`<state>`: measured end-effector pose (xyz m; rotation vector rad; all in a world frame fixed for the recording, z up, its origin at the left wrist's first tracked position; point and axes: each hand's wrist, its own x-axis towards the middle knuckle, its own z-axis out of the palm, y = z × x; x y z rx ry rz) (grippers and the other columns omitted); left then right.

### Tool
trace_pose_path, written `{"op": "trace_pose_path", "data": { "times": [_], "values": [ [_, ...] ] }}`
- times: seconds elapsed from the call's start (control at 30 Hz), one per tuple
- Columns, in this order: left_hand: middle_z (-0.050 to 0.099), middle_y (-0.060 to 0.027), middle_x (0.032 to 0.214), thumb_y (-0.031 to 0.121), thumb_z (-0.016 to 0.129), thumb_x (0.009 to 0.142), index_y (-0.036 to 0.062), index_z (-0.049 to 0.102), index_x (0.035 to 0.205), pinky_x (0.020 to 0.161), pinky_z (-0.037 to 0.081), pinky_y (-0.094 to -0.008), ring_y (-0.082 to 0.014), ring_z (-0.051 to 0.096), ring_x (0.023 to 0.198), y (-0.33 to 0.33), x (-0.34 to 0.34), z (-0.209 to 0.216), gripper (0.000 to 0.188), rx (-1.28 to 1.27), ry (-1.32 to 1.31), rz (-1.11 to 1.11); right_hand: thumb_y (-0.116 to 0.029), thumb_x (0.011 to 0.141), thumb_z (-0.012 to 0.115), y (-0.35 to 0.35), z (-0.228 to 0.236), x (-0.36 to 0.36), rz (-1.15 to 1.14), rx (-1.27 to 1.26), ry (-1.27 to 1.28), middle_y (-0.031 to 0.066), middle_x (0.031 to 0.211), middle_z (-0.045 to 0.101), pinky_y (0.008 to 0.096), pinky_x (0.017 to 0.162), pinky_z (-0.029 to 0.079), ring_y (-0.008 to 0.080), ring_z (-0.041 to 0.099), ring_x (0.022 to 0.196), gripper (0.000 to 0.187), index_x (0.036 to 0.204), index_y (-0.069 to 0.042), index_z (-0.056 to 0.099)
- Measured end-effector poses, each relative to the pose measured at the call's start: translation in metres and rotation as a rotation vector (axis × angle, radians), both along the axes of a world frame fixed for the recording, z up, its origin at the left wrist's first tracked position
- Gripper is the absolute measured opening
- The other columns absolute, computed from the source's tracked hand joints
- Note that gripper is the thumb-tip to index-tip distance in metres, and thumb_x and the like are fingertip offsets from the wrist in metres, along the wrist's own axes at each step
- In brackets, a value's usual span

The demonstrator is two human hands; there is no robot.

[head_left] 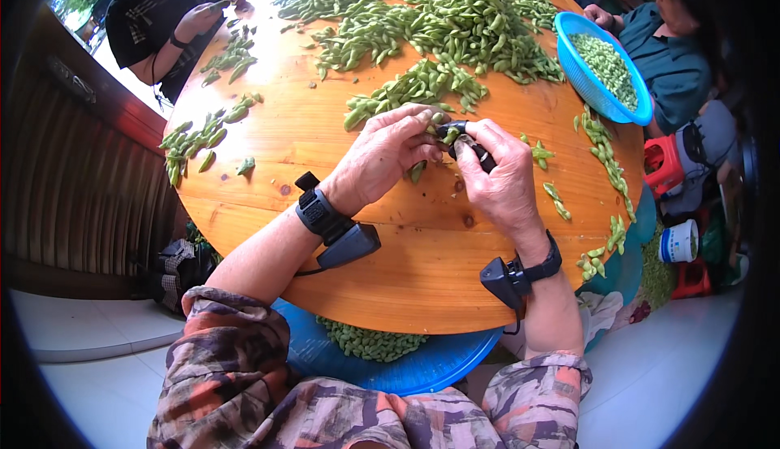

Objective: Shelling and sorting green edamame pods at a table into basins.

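Observation:
Over the middle of a round wooden table [325,238], both hands meet. My left hand [382,156] is closed, pinching a green soybean pod [451,135] between thumb and fingers. My right hand [502,174] wraps round a small tool with a black handle [485,158]; its working end is at the pod, and I cannot make out its exact kind. Just beyond my hands lies a small heap of pods [414,87], with a much larger pod pile [471,22] behind it. Each wrist carries a black strapped device.
A blue basket [566,63] of shelled beans stands at the right edge, near a person in dark green [670,63]. Another person [158,34] handles pods at the far left. Loose pods [605,152] line both sides. Below the near edge sits a blue basin [463,360] containing beans.

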<state>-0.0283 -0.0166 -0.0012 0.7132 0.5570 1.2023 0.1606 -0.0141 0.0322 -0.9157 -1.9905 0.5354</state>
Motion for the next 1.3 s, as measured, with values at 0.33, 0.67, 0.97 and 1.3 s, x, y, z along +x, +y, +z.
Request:
{"op": "trace_pose_path", "data": {
  "times": [0.33,0.67,0.97,1.3],
  "values": [
    [0.067,-0.0110,0.110,0.014,0.049,0.102,0.0015,0.056,0.120,0.080,0.055,-0.0307,-0.0213,0.068,0.093,-0.002,0.000,0.004,0.023,0.003,0.054,-0.069,-0.006,0.096,0.058,0.001,0.010,0.007,0.103,-0.711,0.503,-0.0042,0.069,0.056,0.0195,0.048,0.040,0.0012,0.047,0.056,0.013,0.105,0.000,0.066],
    [0.066,-0.0093,0.105,0.016,0.047,0.103,-0.0012,0.060,0.113,0.078,0.054,-0.0268,-0.0143,0.065,0.089,-0.006,0.007,-0.003,0.024,-0.005,0.131,-0.098,-0.001,0.086,0.060,0.004,0.008,0.007,0.046,-0.196,0.023,0.0087,0.080,0.065,0.0274,0.059,0.048,0.0128,0.060,0.064,0.015,0.098,0.003,0.066],
    [0.068,-0.0037,0.093,0.022,0.056,0.101,0.0054,0.063,0.110,0.063,0.049,-0.0225,-0.0098,0.062,0.075,-0.008,0.011,0.000,0.020,-0.073,0.081,-0.136,-0.010,0.094,0.061,0.007,0.006,0.009,0.071,-0.766,0.422,-0.0049,0.066,0.056,0.0194,0.048,0.038,0.0008,0.047,0.055,0.014,0.098,-0.001,0.070],
    [0.063,0.0005,0.085,0.015,0.057,0.099,0.0056,0.063,0.105,0.054,0.041,-0.0204,-0.0065,0.054,0.064,-0.012,0.021,-0.004,0.013,-0.028,0.217,0.015,-0.002,0.088,0.061,0.000,-0.009,-0.003,-0.038,-0.342,0.116,0.0106,0.085,0.061,0.0307,0.062,0.048,0.0181,0.061,0.071,0.017,0.104,0.003,0.066]
  ]
}}
